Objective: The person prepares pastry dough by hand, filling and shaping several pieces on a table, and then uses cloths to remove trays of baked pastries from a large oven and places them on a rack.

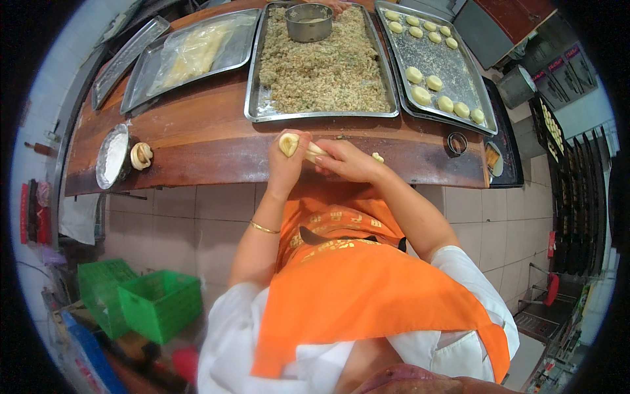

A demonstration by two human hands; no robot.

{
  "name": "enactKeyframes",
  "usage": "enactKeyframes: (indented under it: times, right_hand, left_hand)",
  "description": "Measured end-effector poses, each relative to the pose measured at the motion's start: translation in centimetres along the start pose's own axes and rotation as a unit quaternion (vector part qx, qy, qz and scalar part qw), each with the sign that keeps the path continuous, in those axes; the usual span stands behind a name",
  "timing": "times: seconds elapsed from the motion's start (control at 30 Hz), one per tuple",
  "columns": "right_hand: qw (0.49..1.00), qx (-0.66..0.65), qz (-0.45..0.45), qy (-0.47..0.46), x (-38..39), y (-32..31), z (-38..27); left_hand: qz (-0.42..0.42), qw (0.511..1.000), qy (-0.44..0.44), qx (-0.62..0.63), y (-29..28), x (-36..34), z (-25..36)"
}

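We judge the step as shaping: soft, pale-yellow dough lump (289,144), 12 o'clock, by the brown wooden desk's (216,152) near edge; left grip (285,161) wrapped round it, right grip (348,161) pinching its drawn-out end. Next calls for controlled finger pressure.

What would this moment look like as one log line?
Left hand: grips dough | Right hand: also grips dough | Ahead: crumbly mixture in metal tray | Ahead right: dough rounds on second tray

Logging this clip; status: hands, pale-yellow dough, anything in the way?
Left hand gripping pale-yellow dough; right hand on its other end. Rectangular silver tray of crumbly brownish mixture beyond, not blocking.
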State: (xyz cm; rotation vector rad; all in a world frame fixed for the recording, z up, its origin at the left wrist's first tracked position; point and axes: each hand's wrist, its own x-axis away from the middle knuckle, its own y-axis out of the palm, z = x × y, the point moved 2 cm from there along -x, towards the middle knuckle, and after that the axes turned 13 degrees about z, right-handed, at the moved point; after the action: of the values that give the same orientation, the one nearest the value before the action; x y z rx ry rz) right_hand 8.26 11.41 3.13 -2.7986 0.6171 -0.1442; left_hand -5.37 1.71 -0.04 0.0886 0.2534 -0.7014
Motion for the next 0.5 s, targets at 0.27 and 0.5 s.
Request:
enactKeyframes:
  times: [0.27, 0.5]
  right_hand:
    - [0.997, -0.046, -0.001, 0.056, 0.1, 0.3, 0.6]
    - [0.991, -0.119, -0.001, 0.056, 0.4, 0.2, 0.4]
  left_hand:
    - [0.001, 0.991, -0.118, 0.063, 0.0, -0.1, 1.6]
    - [-0.037, 0.850, -0.290, 0.439, 1.6, 0.8, 2.6]
